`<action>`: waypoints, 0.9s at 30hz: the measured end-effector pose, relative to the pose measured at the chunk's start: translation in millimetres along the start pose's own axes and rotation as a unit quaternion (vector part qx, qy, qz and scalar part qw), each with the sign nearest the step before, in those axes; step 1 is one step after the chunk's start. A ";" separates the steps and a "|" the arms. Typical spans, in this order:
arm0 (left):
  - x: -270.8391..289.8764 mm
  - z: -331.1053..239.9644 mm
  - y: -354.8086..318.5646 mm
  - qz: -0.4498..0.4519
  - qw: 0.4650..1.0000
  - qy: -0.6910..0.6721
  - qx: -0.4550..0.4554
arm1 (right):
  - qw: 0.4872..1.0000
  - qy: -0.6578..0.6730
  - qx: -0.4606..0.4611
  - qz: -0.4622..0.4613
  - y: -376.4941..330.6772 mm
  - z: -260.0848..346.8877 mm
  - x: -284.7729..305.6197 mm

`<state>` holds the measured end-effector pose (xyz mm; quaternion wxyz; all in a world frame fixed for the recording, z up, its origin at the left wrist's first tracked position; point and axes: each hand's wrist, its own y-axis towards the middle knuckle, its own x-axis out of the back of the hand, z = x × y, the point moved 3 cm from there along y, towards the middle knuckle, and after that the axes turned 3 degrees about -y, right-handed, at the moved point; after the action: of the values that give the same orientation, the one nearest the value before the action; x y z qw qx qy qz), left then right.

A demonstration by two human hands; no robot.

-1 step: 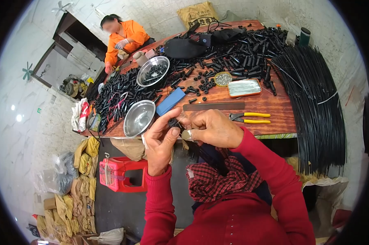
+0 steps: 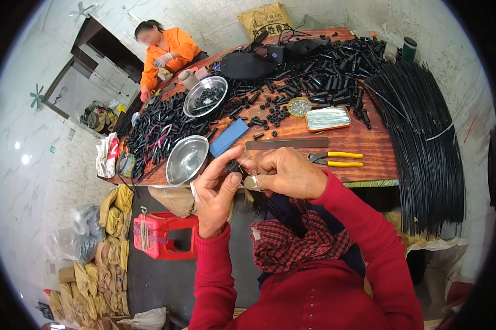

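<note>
Above the near edge of the table my two hands meet. My left hand (image 2: 217, 190) pinches a small black round part with a hole (image 2: 232, 165) between thumb and fingers. Touching it from the right, my right hand (image 2: 292, 173) has its thumb and fingers pressed together; a flat greyish-tan piece (image 2: 250, 182) shows at the thumb tip, and a thin wire-like line shows between the hands. What the right fingers grip is too small to tell. Dark thin strands (image 2: 281, 212) hang below the hands, over a red-and-black checked cloth (image 2: 300, 245) on my lap.
Yellow-handled pliers (image 2: 344, 159), a dark flat bar (image 2: 286, 143), a blue block (image 2: 229, 137), a tray of thin metal pins (image 2: 328, 127) and two metal bowls (image 2: 173, 176) lie beyond. Black parts cover the far table. Long black rods (image 2: 424, 148) hang right. A co-worker in orange (image 2: 173, 47) works far left.
</note>
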<state>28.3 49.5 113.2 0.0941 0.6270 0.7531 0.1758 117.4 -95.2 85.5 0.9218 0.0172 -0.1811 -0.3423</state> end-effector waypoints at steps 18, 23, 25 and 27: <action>-22.4 -4.4 6.4 -0.020 0.995 0.074 -0.058 | 0.959 -0.099 0.169 -0.204 -25.8 39.3 18.1; -20.8 -1.2 5.7 -0.014 0.998 0.059 -0.035 | 0.953 -0.070 0.210 -0.209 -26.3 32.3 17.6; -19.2 1.9 5.4 0.023 0.995 0.092 -0.019 | 0.954 -0.052 0.194 -0.223 -25.4 32.0 13.8; -25.3 -2.1 5.7 0.012 0.990 0.123 -0.066 | 0.955 -0.035 0.177 -0.237 -24.4 30.0 14.7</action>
<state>37.7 25.3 115.3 0.0396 0.6017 0.7383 0.3022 102.1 -120.5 114.4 0.7896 0.2105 -0.2622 -0.5134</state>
